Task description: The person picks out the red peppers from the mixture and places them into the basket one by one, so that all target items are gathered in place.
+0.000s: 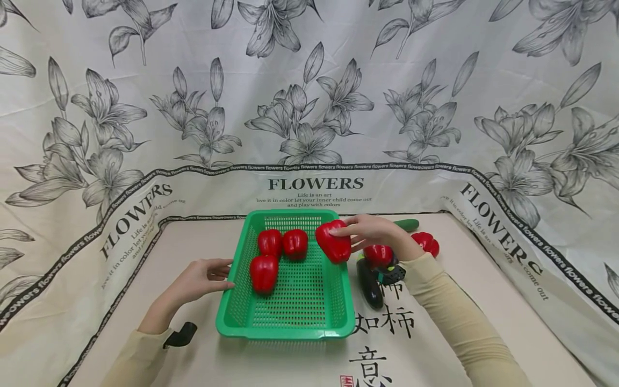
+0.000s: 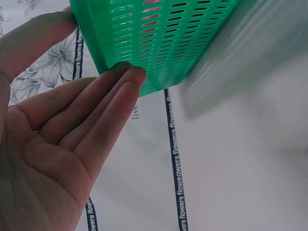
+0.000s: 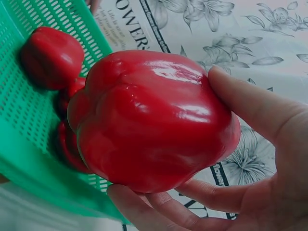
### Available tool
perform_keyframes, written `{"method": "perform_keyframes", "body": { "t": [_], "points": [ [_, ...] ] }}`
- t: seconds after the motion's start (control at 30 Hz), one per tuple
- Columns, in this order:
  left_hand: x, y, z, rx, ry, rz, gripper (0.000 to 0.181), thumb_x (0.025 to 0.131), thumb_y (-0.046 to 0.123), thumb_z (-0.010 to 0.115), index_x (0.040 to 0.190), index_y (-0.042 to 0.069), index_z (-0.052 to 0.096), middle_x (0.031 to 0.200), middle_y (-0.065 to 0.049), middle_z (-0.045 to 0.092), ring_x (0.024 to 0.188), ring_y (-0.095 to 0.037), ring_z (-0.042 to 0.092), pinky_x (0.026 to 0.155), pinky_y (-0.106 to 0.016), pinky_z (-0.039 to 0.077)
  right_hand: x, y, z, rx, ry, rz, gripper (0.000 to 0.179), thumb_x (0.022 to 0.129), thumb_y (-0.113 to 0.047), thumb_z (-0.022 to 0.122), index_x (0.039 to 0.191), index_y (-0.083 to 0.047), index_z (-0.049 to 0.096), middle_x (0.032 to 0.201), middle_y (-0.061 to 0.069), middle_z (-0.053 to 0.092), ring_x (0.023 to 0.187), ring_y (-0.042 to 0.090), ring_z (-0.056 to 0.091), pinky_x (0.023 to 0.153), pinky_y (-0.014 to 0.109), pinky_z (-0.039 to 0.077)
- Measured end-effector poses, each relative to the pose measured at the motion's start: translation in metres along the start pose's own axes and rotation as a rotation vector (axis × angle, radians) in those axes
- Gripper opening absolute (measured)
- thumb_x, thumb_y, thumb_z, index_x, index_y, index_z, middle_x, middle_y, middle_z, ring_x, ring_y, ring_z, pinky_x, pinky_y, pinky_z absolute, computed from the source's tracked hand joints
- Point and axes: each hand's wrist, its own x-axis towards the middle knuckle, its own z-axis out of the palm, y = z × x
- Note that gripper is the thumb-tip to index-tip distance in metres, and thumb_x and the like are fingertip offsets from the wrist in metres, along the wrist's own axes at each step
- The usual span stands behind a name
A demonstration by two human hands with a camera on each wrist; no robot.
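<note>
A red bell pepper (image 3: 154, 120) is pinched between the thumb and fingers of my right hand (image 1: 369, 232), held over the right side of a green plastic basket (image 1: 300, 334). Inside the basket, toward the left, sit three more peppers: a front bell pepper (image 1: 264, 274), a back left bell pepper (image 1: 269, 243) and a back middle bell pepper (image 1: 295, 244). My left hand (image 1: 200, 280) is at the basket's left side. In the left wrist view, its fairly straight fingers (image 2: 108, 108) touch the perforated wall and the thumb lies at the rim.
Right of the basket lie a dark eggplant (image 1: 369, 285), a red bell pepper (image 1: 378, 255) partly behind my right arm, another red bell pepper (image 1: 426, 243) and a green cucumber (image 1: 406, 225). A flower-printed cloth (image 1: 309, 145) rises behind the pale table (image 1: 188, 242).
</note>
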Motion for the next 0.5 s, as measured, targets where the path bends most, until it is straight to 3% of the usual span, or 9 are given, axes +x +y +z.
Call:
{"method": "perform_keyframes", "body": {
  "t": [0.5],
  "points": [
    [0.001,-0.002,0.001,0.004,0.001,0.003,0.063,0.081,0.029,0.075,0.132,0.0,0.053,0.117,-0.013,0.066,0.102,-0.026,0.066,0.082,-0.039,0.057,0.018,-0.01,0.018,0.005,-0.018,0.01,0.068,0.089,-0.037,0.064,0.136,0.005,0.039,0.13,0.022,0.052,0.112,0.036,0.059,0.088,0.044,0.054]
  ]
}}
